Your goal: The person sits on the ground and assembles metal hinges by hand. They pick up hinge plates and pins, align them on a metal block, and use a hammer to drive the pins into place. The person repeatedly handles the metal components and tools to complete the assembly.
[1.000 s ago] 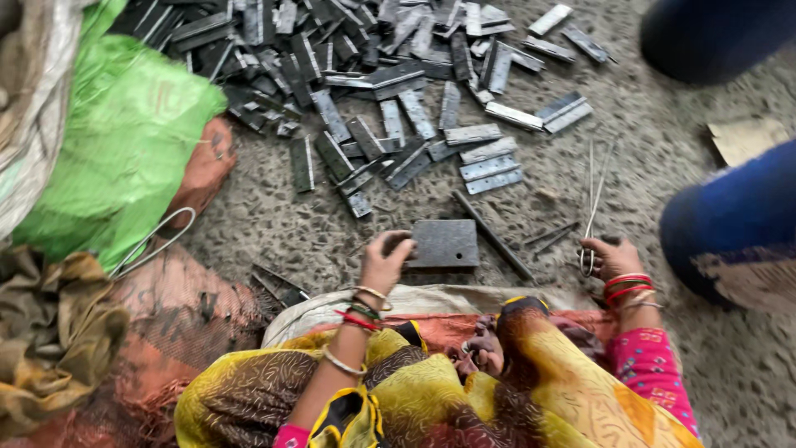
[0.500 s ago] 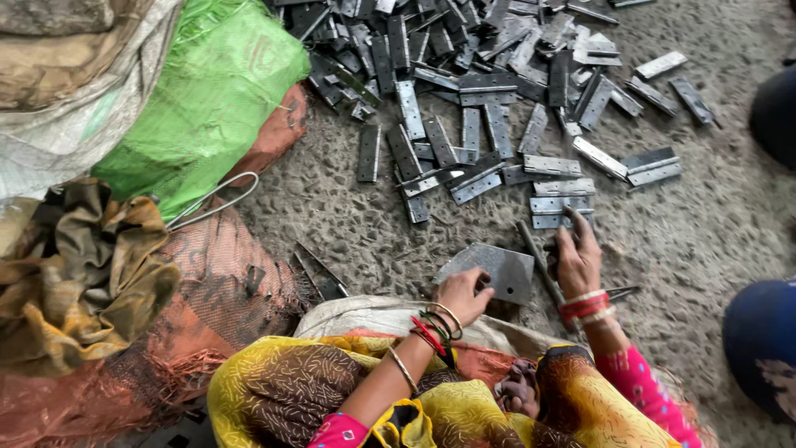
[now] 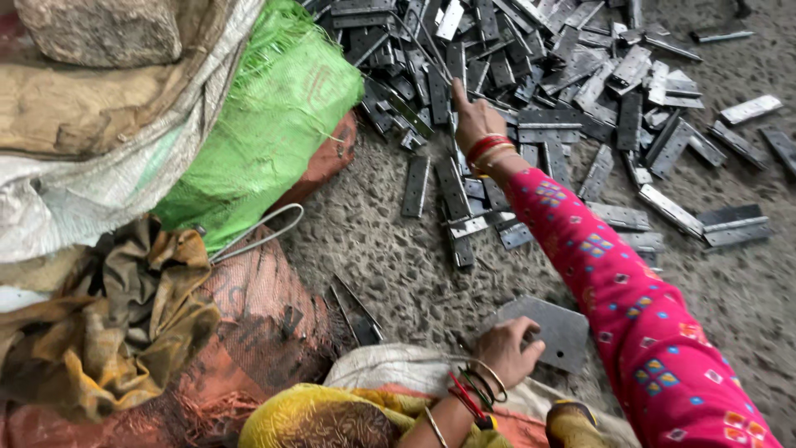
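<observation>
The right hand (image 3: pixel 474 116), fingers spread, is now stretching into the metal strips (image 3: pixel 531 58) at upper centre; the left hand (image 3: pixel 507 348) is pressing the flat plate (image 3: pixel 554 330).

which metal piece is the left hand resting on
The wide flat grey plate lying apart near the left hand, unlike the narrow strips piled farther away.

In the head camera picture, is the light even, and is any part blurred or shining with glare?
Head view: soft, even daylight with only faint shadows; the metal strips give dull pale reflections, no hard glare. The right hand reaching into the pile and the left hand on the grey plate look fairly sharp; the pink sleeve at the lower edge is slightly soft.
</observation>
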